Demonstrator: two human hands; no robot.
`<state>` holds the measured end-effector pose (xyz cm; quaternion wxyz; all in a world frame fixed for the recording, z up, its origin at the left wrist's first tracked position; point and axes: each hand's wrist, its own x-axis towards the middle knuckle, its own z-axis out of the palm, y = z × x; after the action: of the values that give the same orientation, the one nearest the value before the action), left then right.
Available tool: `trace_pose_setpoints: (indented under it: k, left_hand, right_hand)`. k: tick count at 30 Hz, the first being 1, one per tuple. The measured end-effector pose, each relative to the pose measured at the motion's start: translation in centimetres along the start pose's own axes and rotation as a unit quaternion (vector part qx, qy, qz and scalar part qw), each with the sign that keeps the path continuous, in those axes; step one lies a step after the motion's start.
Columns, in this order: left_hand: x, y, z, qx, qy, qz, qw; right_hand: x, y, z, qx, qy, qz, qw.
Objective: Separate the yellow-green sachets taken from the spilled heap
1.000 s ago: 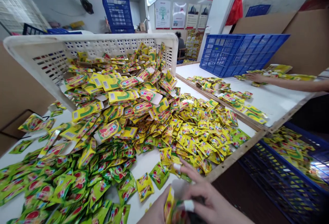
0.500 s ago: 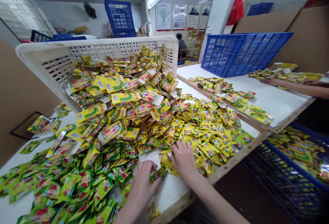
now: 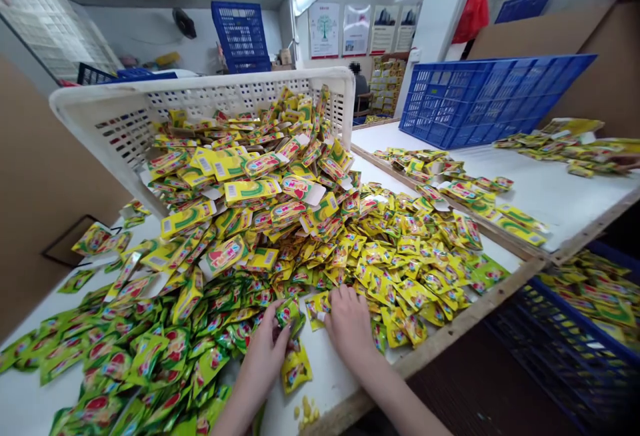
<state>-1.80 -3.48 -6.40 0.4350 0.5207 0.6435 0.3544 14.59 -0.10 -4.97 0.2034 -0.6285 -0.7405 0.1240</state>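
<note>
A big heap of small yellow sachets (image 3: pixel 400 249) and green sachets (image 3: pixel 125 349) spills over a white table (image 3: pixel 330 369) from a tipped white crate (image 3: pixel 200 99). My left hand (image 3: pixel 265 353) is closed, pinching a green sachet (image 3: pixel 289 311) at the heap's near edge. Just to its right, my right hand (image 3: pixel 350 319) rests on the table with its fingers curled over a yellow sachet (image 3: pixel 317 304). Another green and yellow sachet (image 3: pixel 296 369) lies on the table just in front of my left hand.
A blue crate (image 3: pixel 575 349) with sachets sits low at the right. A second white table (image 3: pixel 540 196) behind carries more sachets and a tilted blue crate (image 3: pixel 480 96). Cardboard sheets (image 3: pixel 30 183) stand at the left. A person sits far back.
Both hands moved up from the near table edge to the heap. My left hand now lifts a green sachet. The co-worker's arm at the far right has withdrawn from view.
</note>
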Motion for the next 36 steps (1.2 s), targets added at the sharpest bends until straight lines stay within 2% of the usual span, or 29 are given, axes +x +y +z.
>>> trace_pose_setpoints:
  k: [3,6,9,10,12,14,17,18,19,21,23,24,26,27,29,31,33,36]
  left_hand:
    - [-0.4,-0.2,-0.3,-0.056,-0.007,-0.01,0.998]
    - [-0.9,0.7,-0.2,-0.147,-0.065,-0.017,0.987]
    - [-1.7,2.2,0.0,-0.189,-0.171,0.012,0.967]
    - [-2.0,2.6,0.1,-0.181,-0.184,0.022,0.966]
    - [-2.4,3.1,0.3,-0.157,-0.167,0.03,0.973]
    - [-2.7,3.3,0.6,-0.139,-0.127,0.03,0.982]
    - [-3.2,3.8,1.0,-0.073,-0.125,0.045,0.988]
    - [-3.2,4.2,1.1,-0.033,-0.133,0.062,0.989]
    - [-3.2,4.6,1.0,0.013,-0.141,0.082,0.986]
    - [-2.5,5.9,0.5,0.108,-0.165,0.126,0.972]
    - [-0.7,7.9,-0.5,0.217,-0.147,0.186,0.947]
    - [0.6,9.1,-1.2,0.273,-0.123,0.215,0.929]
    - [4.1,11.8,-2.7,0.395,0.01,0.305,0.866]
    - [6.1,13.0,-3.4,0.409,0.057,0.312,0.856]
    - [9.8,15.1,-4.6,0.424,0.104,0.302,0.848]
    - [12.7,16.3,-5.2,0.447,0.097,0.289,0.841]
    - [14.1,16.5,-5.4,0.466,0.083,0.283,0.834]
    - [13.9,15.6,-5.4,0.474,0.08,0.282,0.83]
  right_hand:
    - [0.5,1.6,-0.8,0.083,-0.009,-0.011,0.996]
    - [0.2,2.4,-2.5,0.179,-0.032,-0.037,0.983]
    - [-0.7,1.7,-3.4,0.312,-0.037,-0.077,0.946]
    - [-1.1,1.4,-3.4,0.349,-0.035,-0.081,0.933]
    - [-1.7,0.9,-3.2,0.401,-0.041,-0.068,0.912]
    - [-2.0,0.7,-2.8,0.487,-0.079,-0.035,0.869]
    - [-2.2,0.9,-2.5,0.633,-0.193,0.014,0.749]
    - [-2.2,1.1,-2.6,0.656,-0.221,0.02,0.722]
    - [-2.1,1.3,-2.7,0.662,-0.232,0.021,0.712]
    - [-2.1,1.7,-3.1,0.652,-0.202,0.022,0.731]
    - [-2.1,2.3,-3.5,0.641,-0.147,0.037,0.753]
    - [-2.2,2.5,-3.7,0.637,-0.126,0.05,0.759]
    - [-2.4,2.9,-4.1,0.634,-0.106,0.072,0.763]
    - [-2.5,3.0,-4.1,0.634,-0.103,0.081,0.762]
    - [-2.9,3.2,-4.0,0.64,-0.102,0.092,0.756]
    - [-3.2,3.4,-3.8,0.646,-0.093,0.101,0.751]
    - [-3.6,3.8,-3.6,0.638,-0.091,0.109,0.757]
    - [-3.8,4.5,-3.8,0.63,-0.097,0.13,0.76]
